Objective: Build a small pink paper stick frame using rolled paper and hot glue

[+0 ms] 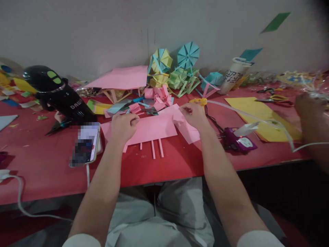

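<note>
A pink paper sheet (154,127) lies in front of me, with narrow pink paper strips (153,149) showing from under its near edge. My left hand (124,126) rests on the left part of this sheet, its fingers curled inward; what they hold, if anything, is hidden. Over a smaller, creased piece of pink paper (189,131) is my right hand (194,115), closed, with thumb and fingers drawn together. Whether it pinches the paper's upper edge is unclear. Small folded pink pieces (161,96) are heaped just beyond the sheet.
A phone (86,144) and a black bottle-shaped object (61,92) stand left. Paper umbrellas (188,55) lean at the wall behind. Rightward are a purple device (239,140) with a cable, yellow paper (259,116), scissors (275,100), a cup (233,75) and another person's arm (313,127).
</note>
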